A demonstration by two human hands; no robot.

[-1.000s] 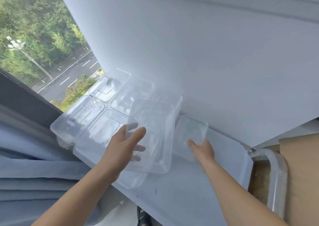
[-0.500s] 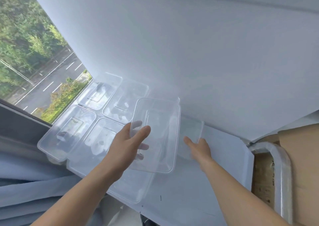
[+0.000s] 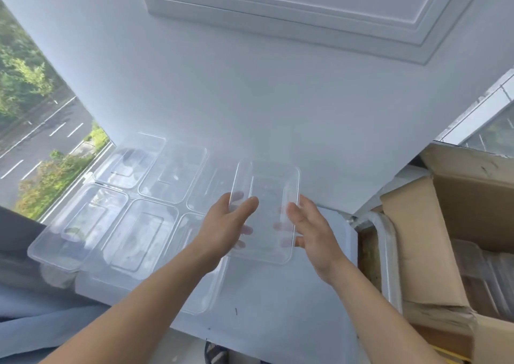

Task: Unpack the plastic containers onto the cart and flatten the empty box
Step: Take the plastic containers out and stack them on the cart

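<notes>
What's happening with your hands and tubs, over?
Left hand and right hand both grip one clear container. Other containers lie in rows, left. Cardboard box open, right.

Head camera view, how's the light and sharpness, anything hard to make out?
Head view: soft daylight from the window at left, no hard shadows; the clear container between the left hand and right hand nearly vanishes against the white surface; wide-angle distortion skews the wall panel.
</notes>
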